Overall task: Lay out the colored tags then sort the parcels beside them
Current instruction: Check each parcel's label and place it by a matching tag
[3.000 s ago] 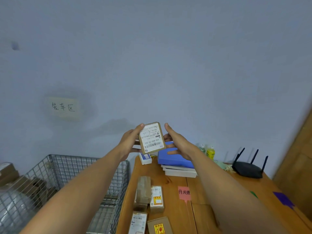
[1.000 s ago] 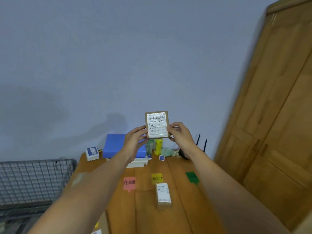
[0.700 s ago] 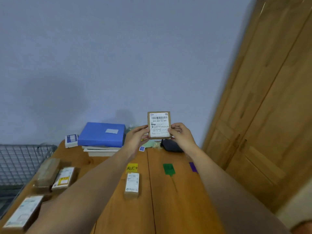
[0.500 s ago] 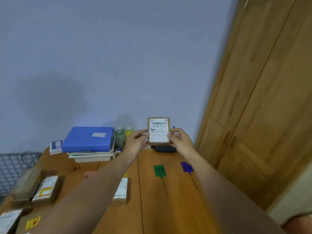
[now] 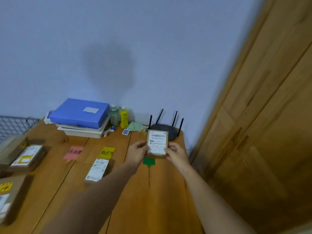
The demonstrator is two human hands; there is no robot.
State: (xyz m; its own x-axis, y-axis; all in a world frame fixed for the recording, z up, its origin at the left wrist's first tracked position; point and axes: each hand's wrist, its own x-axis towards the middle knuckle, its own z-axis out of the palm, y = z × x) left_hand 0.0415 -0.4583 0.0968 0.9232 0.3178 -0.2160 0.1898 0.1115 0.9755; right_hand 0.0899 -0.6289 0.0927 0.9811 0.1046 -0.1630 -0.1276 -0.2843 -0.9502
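I hold a small brown parcel [image 5: 157, 143] with a white barcode label upright between my left hand [image 5: 137, 153] and my right hand [image 5: 176, 154], just above the green tag [image 5: 148, 161] on the wooden table [image 5: 162, 200]. A pink tag [image 5: 73, 152] and a yellow tag [image 5: 106, 152] lie in a row to the left. One labelled parcel [image 5: 97, 169] lies below the yellow tag. More parcels [image 5: 27, 157] sit at the table's left edge. The purple tag is hidden.
At the back stand a blue folder [image 5: 79, 113] on white trays, two bottles [image 5: 124, 117], a black router [image 5: 166, 130] and a small blue card [image 5: 126, 131]. A wire basket [image 5: 11, 127] is left of the table. A wooden door [image 5: 263, 132] fills the right.
My view swung right from the wire basket to the tags and then tilted down. Both hands lowered the parcel from in front of the wall to just above the green tag.
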